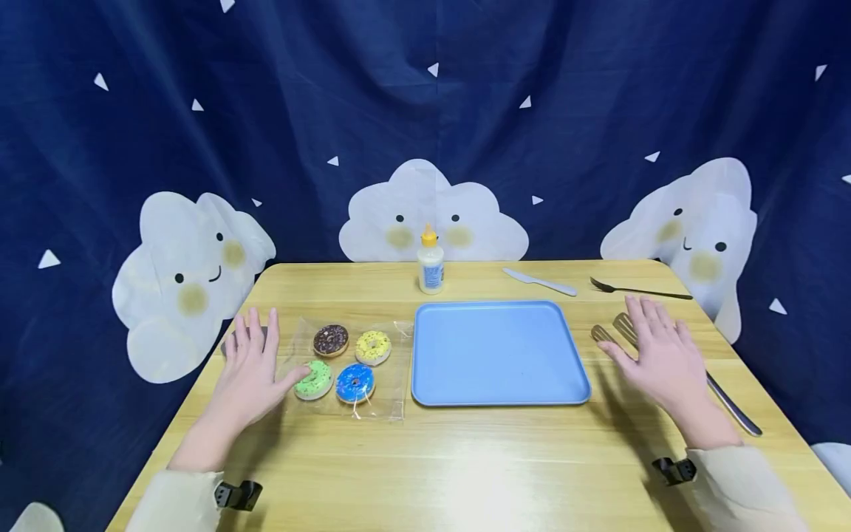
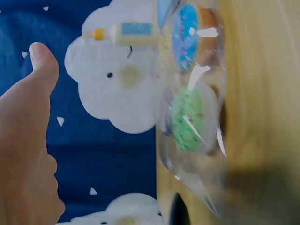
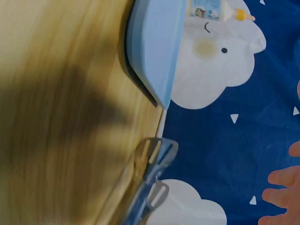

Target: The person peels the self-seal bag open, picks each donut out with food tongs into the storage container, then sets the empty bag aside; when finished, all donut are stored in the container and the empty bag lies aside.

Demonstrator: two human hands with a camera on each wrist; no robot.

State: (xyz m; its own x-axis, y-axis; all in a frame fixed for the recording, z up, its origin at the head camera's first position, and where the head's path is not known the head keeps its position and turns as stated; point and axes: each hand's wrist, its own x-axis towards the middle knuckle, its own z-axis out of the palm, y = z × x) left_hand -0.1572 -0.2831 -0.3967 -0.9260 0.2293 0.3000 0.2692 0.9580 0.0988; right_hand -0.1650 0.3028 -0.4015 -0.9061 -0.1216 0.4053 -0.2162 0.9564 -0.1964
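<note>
My left hand (image 1: 246, 377) is held over the left side of the table, fingers straight and thumb spread. Its thumb overlaps a green-iced donut (image 1: 314, 380) in the head view; the left wrist view shows the thumb apart from it. The donut lies in a clear plastic bag (image 1: 402, 373) with a brown donut (image 1: 331, 340), a yellow donut (image 1: 373, 346) and a blue donut (image 1: 355, 383). On the right, my right hand (image 1: 665, 362) hovers with straight fingers above metal tongs (image 1: 734, 408) with slotted ends, partly covering them. Both hands hold nothing.
A blue tray (image 1: 499, 355) lies mid-table, right of the bag. Behind it stand a glue bottle (image 1: 431, 266) with a yellow cap, a knife (image 1: 541, 281) and a dark fork (image 1: 638, 290). A dark flat object (image 1: 224, 346) is partly hidden behind the left fingers. A blue curtain (image 1: 465, 111) hangs behind.
</note>
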